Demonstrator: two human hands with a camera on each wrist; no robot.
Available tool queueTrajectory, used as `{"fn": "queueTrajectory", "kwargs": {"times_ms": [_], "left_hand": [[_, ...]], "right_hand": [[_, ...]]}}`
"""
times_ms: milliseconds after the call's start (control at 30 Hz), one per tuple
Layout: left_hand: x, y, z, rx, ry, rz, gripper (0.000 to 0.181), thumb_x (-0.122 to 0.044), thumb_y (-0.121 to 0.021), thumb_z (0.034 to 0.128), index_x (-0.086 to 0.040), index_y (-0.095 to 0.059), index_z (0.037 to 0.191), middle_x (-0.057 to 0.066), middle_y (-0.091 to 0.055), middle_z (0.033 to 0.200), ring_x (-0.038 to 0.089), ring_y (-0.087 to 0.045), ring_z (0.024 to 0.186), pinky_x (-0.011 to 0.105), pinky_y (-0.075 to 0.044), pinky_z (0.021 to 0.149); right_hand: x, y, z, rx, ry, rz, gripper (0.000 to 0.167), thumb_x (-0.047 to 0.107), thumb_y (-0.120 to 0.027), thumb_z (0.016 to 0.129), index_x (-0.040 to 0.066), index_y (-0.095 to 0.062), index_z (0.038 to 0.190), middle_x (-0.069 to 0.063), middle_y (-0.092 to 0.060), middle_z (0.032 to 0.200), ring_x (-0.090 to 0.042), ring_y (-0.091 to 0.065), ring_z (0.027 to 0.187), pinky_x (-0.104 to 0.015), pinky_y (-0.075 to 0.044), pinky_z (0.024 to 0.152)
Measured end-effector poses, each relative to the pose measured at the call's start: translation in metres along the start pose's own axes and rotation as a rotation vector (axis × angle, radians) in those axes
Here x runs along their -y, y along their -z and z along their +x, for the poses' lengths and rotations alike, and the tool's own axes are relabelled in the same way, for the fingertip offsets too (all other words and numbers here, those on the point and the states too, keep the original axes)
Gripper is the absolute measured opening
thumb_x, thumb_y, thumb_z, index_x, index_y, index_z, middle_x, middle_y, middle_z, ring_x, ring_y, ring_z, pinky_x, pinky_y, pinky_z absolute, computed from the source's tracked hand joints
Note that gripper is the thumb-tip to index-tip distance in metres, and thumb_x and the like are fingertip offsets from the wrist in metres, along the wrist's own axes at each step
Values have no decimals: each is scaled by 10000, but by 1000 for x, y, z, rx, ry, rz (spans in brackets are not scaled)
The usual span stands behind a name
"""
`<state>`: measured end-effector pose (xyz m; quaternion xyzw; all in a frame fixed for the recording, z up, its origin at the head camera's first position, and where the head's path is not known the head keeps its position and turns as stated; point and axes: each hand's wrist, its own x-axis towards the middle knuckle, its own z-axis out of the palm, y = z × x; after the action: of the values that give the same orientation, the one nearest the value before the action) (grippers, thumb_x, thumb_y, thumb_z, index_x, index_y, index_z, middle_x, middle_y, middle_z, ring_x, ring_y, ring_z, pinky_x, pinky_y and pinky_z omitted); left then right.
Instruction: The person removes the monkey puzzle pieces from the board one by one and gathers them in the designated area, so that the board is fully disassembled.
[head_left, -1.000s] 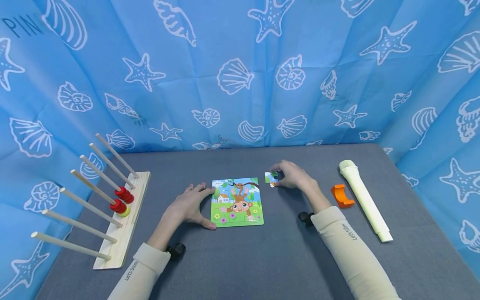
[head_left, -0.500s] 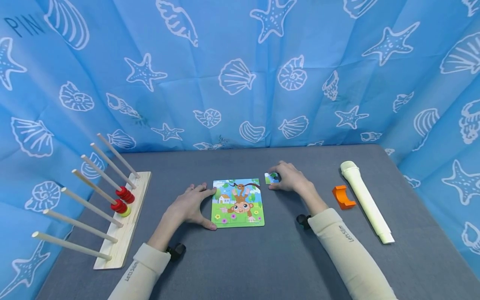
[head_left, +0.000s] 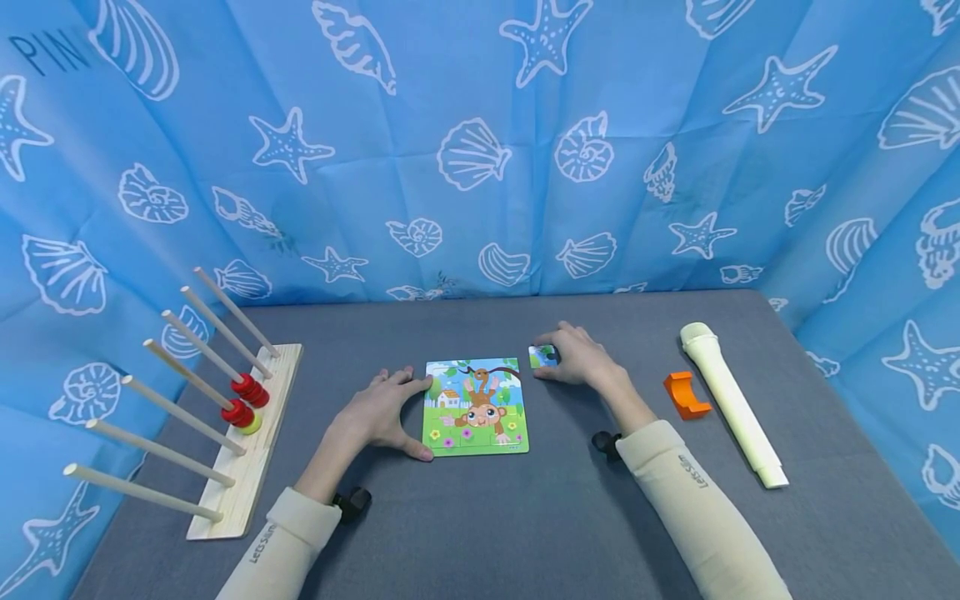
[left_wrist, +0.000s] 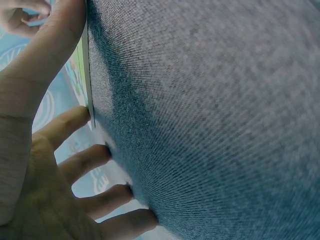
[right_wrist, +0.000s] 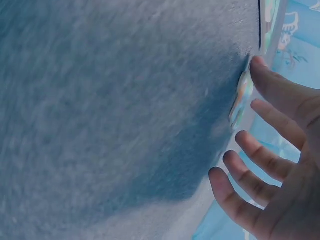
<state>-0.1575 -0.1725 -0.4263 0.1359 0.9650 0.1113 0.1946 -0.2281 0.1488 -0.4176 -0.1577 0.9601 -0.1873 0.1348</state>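
I find the left hand (head_left: pixel 381 408) at the left side of the monkey puzzle (head_left: pixel 480 408), which lies flat mid-desk (head_left: pixel 480 533); its grip stands apart, thumb and forefinger at the edge. The right hand (head_left: pixel 577 353) is at a small puzzle piece (head_left: pixel 540 357) just right of the puzzle's far right corner; thumb lies on the near side, forefinger on the far; I cannot tell whether this grip is clamped. I note a peg rack (head_left: pixel 247 446) at left, an orange block (head_left: pixel 685 396) and pale microphone (head_left: pixel 731 404) at right.
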Motion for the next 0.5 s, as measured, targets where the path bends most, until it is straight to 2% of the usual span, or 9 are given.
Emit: {"fn": "queueTrajectory", "kwargs": {"times_ms": [167,500], "left_hand": [[0,0,0,-1,4,3,1161,-632,-914,627,-214,-407,1584,201,-303,1670,560,-239,1519,720,-355,1130],[0,0,0,8,3,3,1156,-637,-907,634,-225,-400,1588,195,-291,1677,555,-227,1525,727,-356,1123]], "right_hand": [[9,2,-3,-43,62,69,518,294,-728,958,89,-614,1419,-218,-561,1359,-414,-521,1258,-649,-461,1010],[35,0,-7,-50,156,210,532,259,-718,964,31,-586,1426,-243,-575,1299,-401,-561,1220,-557,-510,960]]}}
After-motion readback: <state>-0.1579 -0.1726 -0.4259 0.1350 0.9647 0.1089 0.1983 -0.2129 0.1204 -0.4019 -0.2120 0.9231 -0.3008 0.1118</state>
